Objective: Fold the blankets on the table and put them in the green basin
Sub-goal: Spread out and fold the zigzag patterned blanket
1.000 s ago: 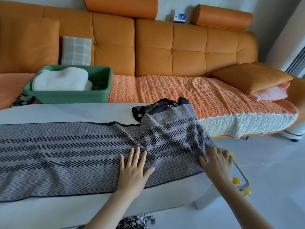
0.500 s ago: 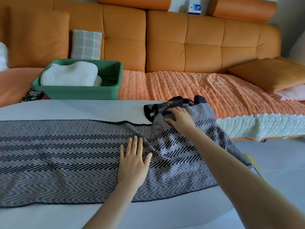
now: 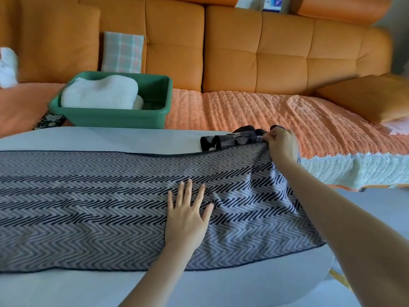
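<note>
A grey and black zigzag blanket [image 3: 93, 207] lies spread along the white table [image 3: 95, 138]. Its right end is rumpled, with a dark bunched corner [image 3: 230, 140] at the far edge. My left hand [image 3: 188, 216] presses flat on the blanket, fingers spread. My right hand [image 3: 282, 145] reaches to the far right corner and pinches the bunched fabric there. The green basin [image 3: 115, 117] stands on the sofa beyond the table, at the left, with a folded white blanket [image 3: 99, 91] inside.
An orange sofa [image 3: 265, 54] with an orange knitted cover [image 3: 254, 114] runs behind the table. A plaid cushion [image 3: 122, 52] leans behind the basin, an orange pillow [image 3: 365, 96] lies at the right. Something white [image 3: 7, 67] sits at the far left.
My right hand went from the near right edge of the blanket up to its far right corner and now pinches the bunched fabric. My left hand stayed flat on the blanket.
</note>
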### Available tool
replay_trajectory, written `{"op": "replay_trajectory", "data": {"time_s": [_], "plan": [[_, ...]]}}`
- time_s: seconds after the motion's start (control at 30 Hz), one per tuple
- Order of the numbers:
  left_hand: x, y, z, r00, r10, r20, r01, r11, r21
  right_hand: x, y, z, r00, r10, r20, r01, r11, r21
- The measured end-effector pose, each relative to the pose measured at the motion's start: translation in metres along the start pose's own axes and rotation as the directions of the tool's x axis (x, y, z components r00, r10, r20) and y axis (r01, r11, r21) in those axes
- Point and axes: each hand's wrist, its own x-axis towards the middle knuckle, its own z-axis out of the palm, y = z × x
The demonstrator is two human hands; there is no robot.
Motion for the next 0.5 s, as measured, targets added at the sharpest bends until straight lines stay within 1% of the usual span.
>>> {"op": "replay_trajectory", "data": {"time_s": [0.1, 0.23, 0.27, 0.37, 0.43, 0.5], "plan": [[0.001, -0.001, 0.001, 1.000, 0.004, 0.002, -0.004, 1.000, -0.019, -0.011, 0.002, 0.000, 0.999, 0.008, 0.038, -0.013, 0.992, 0.128], [0.000, -0.001, 0.002, 1.000, -0.004, 0.025, 0.004, 1.000, -0.003, -0.051, 0.013, -0.021, 0.996, -0.016, 0.082, -0.002, 0.976, 0.218], [0.001, -0.001, 0.003, 1.000, -0.006, 0.026, 0.006, 1.000, 0.006, -0.065, 0.021, -0.025, 0.995, -0.011, 0.097, -0.009, 0.979, 0.203], [0.002, -0.001, 0.003, 1.000, -0.010, 0.022, 0.009, 1.000, 0.011, -0.102, 0.044, -0.027, 0.992, -0.043, 0.115, 0.040, 0.999, 0.029], [0.002, 0.000, 0.004, 1.000, -0.012, 0.021, 0.012, 1.000, 0.003, -0.112, 0.050, -0.024, 0.996, -0.059, 0.072, 0.057, 0.998, 0.040], [0.002, 0.000, 0.004, 1.000, -0.013, 0.021, 0.013, 1.000, 0.001, -0.109, 0.047, -0.024, 1.000, -0.007, -0.011, 0.008, 0.995, 0.098]]}}
